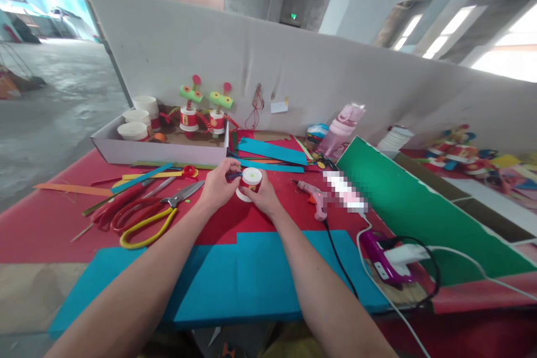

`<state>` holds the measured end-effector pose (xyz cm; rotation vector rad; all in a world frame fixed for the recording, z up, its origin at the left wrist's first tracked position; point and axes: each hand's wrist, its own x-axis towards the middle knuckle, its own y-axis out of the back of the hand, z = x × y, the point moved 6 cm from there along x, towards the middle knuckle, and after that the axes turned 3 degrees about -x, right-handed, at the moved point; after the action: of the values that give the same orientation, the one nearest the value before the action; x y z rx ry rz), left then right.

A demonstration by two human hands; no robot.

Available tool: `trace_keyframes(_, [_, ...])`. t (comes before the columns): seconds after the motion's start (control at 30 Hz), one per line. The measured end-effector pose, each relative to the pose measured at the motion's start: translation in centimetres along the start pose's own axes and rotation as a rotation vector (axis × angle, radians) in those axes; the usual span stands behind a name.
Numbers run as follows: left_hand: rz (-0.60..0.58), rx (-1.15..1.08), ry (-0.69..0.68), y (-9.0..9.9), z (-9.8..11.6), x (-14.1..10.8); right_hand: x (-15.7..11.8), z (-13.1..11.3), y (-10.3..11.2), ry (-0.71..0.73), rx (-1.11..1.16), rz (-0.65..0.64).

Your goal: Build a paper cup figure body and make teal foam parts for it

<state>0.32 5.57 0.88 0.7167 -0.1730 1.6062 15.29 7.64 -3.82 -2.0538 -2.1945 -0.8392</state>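
An upside-down paper cup (252, 175), white-based with a red printed side, is in front of me on the red table covering. My right hand (265, 194) is wrapped round its right and near side. At the cup's left, my left hand (218, 183) is closed on a dark folded paper strip (233, 175), its end against the cup wall. Some of the strip is hidden by the fingers. A small greenish mark shows on the cup's upturned base. Right of my hands lies a pink glue gun (315, 197) with a black cord.
Scissors (168, 207) and paper strips lie to the left. Behind, a white box (163, 152) holds cups and two finished cup figures (188, 118). A pink bottle (338, 131), a green board (390, 201) and a purple power strip (384, 260) with cables stand right. Blue sheets (239, 285) line the front edge.
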Motion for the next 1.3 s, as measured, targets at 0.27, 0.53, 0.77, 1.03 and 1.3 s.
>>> trace_keyframes(0.27, [0.003, -0.139, 0.037, 0.0, -0.5, 0.1, 0.0, 0.4, -0.1, -0.012, -0.015, 0.002])
trace_keyframes(0.53, [-0.049, -0.079, -0.020, -0.2, -0.5, 0.2, 0.0, 0.2, 0.0, 0.000, -0.018, -0.006])
trace_keyframes(0.77, [-0.045, -0.114, 0.065, -0.1, -1.1, 0.3, -0.1, 0.2, 0.0, 0.008, -0.014, -0.016])
trace_keyframes(1.03, [-0.090, -0.221, 0.056, 0.8, -0.6, 0.7, -0.2, -0.1, 0.1, -0.021, -0.010, -0.011])
trace_keyframes(1.3, [0.251, -0.287, 0.133, 5.1, -3.7, 1.7, -0.3, -0.8, 0.5, -0.056, 0.010, -0.012])
